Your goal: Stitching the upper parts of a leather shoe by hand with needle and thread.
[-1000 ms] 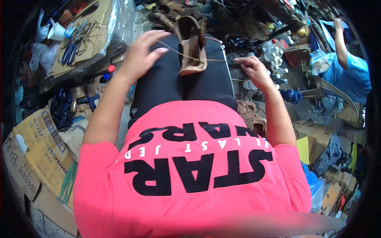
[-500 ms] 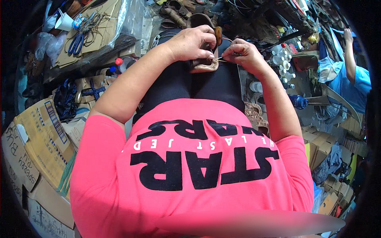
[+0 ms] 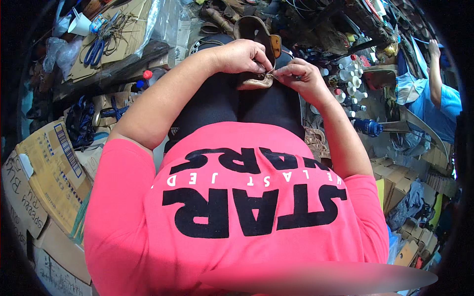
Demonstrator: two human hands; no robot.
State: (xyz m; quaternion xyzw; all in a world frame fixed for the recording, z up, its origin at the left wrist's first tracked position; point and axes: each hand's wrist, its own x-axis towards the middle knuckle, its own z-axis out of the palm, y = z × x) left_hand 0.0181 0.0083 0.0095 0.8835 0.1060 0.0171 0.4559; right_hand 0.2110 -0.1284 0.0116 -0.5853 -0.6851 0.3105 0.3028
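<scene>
A brown leather shoe (image 3: 255,83) with a pale, rough near edge lies across my lap, its opening upward. My left hand (image 3: 245,55) is closed, its fingertips pinching at the shoe's right edge. My right hand (image 3: 302,78) meets it there, thumb and forefinger closed on a thin pale thread at that edge. A small bit of dark metal shows between the right hand's fingers; its kind is hidden. An orange-brown leather strap (image 3: 276,45) sticks up at the shoe's far right side. Both hands almost touch.
Cardboard sheets with blue-handled scissors (image 3: 94,52) lie at far left, near a white cup (image 3: 79,23). Cardboard boxes (image 3: 49,167) stand at left. Several bottles (image 3: 351,81) and a blue bottle (image 3: 368,127) are at right. Another person in a blue shirt (image 3: 439,116) is at far right.
My right hand has moved in close to the left at the shoe's edge. The left fingers have gone from spread around the edge to pinched. The shoe has shifted slightly.
</scene>
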